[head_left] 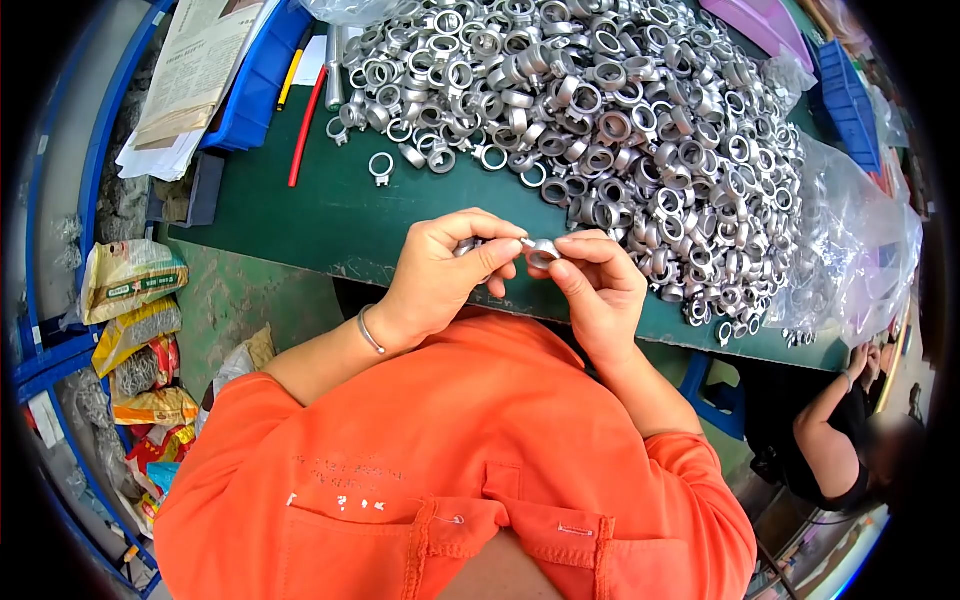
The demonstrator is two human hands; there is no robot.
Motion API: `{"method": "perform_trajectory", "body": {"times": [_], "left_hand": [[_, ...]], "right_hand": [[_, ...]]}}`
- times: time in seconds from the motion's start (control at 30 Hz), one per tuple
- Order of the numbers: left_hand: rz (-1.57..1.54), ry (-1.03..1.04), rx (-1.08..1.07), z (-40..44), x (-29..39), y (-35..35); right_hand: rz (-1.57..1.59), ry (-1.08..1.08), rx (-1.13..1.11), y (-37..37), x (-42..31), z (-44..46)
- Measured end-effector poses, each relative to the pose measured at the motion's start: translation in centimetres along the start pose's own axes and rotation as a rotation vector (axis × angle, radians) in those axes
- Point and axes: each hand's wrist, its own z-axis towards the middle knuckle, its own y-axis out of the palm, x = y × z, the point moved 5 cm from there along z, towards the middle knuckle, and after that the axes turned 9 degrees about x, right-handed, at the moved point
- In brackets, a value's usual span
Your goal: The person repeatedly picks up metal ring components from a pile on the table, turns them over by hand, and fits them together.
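Close to the table's front edge, my right hand [602, 290] pinches a small silver metal ring [543, 254] between thumb and index finger. My left hand [452, 258], with a bracelet on its wrist, is closed just left of that ring. Its thumb and index finger pinch a small part at the ring's left side, too small to name. Another bit of metal shows between the left fingers, mostly hidden. Beyond both hands a big heap of similar metal rings [610, 130] covers much of the green table [290, 215]. One loose ring [381, 168] lies apart at the heap's left.
A red stick [307, 128] and a yellow pen [291, 78] lie at the left, beside a blue bin [256, 95] with papers. Clear plastic bags [850, 240] cover the table's right end. Another person [835, 440] sits at the lower right.
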Motion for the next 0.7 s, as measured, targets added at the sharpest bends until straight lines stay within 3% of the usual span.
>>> {"method": "perform_trajectory", "body": {"times": [0.13,0.23,0.7], "left_hand": [[0.028,0.0,0.0,0.1,0.0,0.2],[0.079,-0.002,-0.009,0.2,0.1,0.2],[0.166,-0.039,-0.018,0.3,-0.1,0.0]], "right_hand": [[-0.011,0.162,0.02,0.6,0.0,-0.6],[-0.134,0.041,-0.043,0.8,0.6,-0.7],[0.077,0.322,0.02,0.5,2.2,-1.4]]}}
